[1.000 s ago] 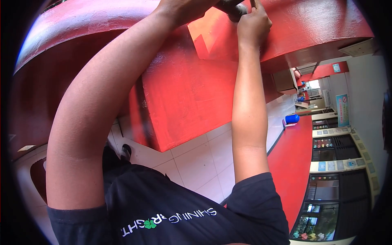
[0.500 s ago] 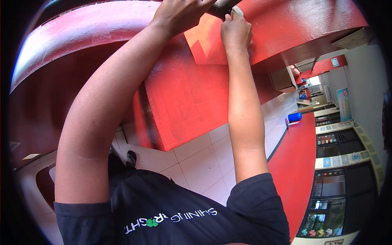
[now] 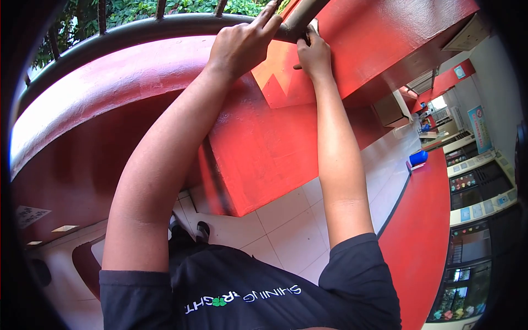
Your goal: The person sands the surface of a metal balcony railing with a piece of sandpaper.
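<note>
My left hand [image 3: 242,48] lies over the dark metal railing [image 3: 181,25], its visible fingers fairly straight and a little apart, pointing up across the bar near a joint. Beside it my right hand [image 3: 315,56] is closed below the thick bar [image 3: 305,14] that runs up from this joint. A small pale piece [image 3: 314,25] shows at its fingertips, mostly hidden by the fingers and the bar; I cannot tell its kind. Under both hands is a red painted ledge [image 3: 264,148] with an orange zigzag patch [image 3: 283,74].
A curved pinkish-white parapet [image 3: 121,82] follows the railing on the left, with green leaves [image 3: 192,6] beyond. Pale floor tiles [image 3: 286,220] lie below. To the right a long red surface [image 3: 415,231] carries a blue container [image 3: 418,157], with windows [image 3: 467,275] further right.
The view has tilted so that more of the railing and the leaves show at the top. Both hands stay at the railing joint; my right hand has shifted slightly, and less of the pale piece shows.
</note>
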Available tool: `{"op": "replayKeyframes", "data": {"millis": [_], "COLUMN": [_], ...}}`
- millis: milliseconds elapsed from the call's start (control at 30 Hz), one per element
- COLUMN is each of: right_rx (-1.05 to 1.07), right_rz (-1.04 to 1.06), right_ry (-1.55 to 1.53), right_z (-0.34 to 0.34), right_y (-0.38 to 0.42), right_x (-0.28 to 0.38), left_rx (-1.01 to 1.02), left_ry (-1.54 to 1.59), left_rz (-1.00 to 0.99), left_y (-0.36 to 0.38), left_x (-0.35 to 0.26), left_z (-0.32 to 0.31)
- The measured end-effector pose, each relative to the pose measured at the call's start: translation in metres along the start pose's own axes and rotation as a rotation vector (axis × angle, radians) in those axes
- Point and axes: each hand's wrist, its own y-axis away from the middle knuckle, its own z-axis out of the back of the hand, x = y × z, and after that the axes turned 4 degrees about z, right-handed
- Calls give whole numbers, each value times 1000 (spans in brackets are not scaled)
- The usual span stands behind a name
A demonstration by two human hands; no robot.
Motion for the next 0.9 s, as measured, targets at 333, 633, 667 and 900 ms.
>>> {"op": "replayKeyframes", "data": {"millis": [333,633,667,900], "right_rx": [44,73,67,-11], "right_rz": [-301,-383,-417,-469], "right_ry": [-141,-408,-442,-597], "right_z": [15,16,13,14], "right_y": [5,1,-7,13], "right_x": [18,0,1,6], "left_rx": [81,127,139,156], "left_ry": [55,68,71,177], "left_rz": [47,47,25,-5], "left_y": [-2,-5,-5,-5], "left_x": [-2,-18,-19,-22], "left_z": [4,15,15,5]}}
